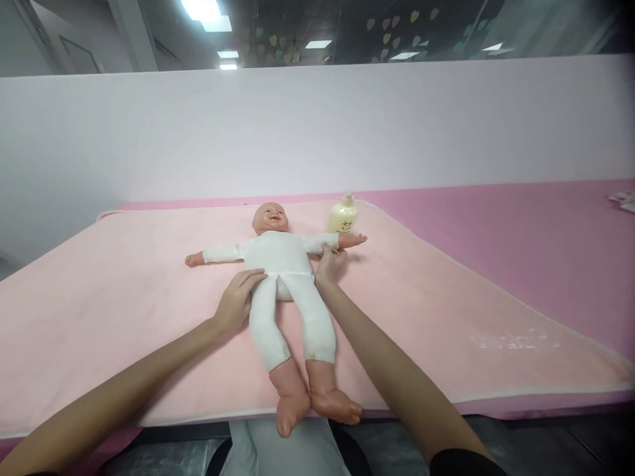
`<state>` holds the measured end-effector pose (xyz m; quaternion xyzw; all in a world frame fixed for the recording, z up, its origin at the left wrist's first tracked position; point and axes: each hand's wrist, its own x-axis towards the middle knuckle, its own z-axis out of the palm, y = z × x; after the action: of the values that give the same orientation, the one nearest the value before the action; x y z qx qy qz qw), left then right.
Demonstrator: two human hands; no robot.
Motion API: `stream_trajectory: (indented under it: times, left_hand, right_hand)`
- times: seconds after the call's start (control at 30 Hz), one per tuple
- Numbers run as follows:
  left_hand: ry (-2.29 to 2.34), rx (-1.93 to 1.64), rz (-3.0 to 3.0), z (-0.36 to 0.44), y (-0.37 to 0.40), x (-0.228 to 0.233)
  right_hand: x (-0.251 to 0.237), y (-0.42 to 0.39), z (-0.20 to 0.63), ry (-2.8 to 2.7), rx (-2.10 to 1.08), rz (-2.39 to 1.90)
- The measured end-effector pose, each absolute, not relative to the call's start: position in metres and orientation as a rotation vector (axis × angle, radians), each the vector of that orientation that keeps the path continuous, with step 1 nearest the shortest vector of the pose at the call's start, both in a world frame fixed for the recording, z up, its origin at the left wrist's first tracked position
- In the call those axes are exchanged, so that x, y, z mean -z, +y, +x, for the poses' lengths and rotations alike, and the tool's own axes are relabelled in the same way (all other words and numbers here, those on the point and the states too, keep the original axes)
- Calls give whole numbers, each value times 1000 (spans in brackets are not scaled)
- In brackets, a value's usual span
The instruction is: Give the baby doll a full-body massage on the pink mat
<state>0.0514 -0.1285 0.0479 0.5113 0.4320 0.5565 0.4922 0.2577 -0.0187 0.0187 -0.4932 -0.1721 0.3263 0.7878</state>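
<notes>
Hands bracket the doll (285, 277), which lies face-up on its back near the middle of the pink blanket (124, 311), arms spread and feet hanging just past the near edge; we judge this pose keeps the body flat and steady. Our left hand (237, 301) lies flat on the doll's hip and upper thigh, fingers loosely open and gripping nothing; our right hand (330, 263) sits under the doll's outstretched arm, fingers curled around the white sleeve, seemingly to hold that limb out. A cream pump bottle (342, 215) stands upright just behind the doll's hand, near enough to reach; its label is too small to read. The counter (546, 251) runs off to the right; small items at its far right edge are cut off; the right thumb is hidden behind the sleeve.
</notes>
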Motion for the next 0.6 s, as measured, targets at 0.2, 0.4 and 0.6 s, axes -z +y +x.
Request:
stream_trajectory:
  times: [0.2, 0.4, 0.6]
  left_hand:
    - [960, -1216, 1343, 48, -134, -49]
    - [1026, -1425, 1440, 35, -114, -35]
    - [1265, -1548, 650, 17, -66, -36]
  right_hand:
    - [-16, -9, 258, -461, -621, -1121]
    - [-16, -2, 258, -540, -632, -1055]
    - [-21, -13, 248, -732, -634, -903]
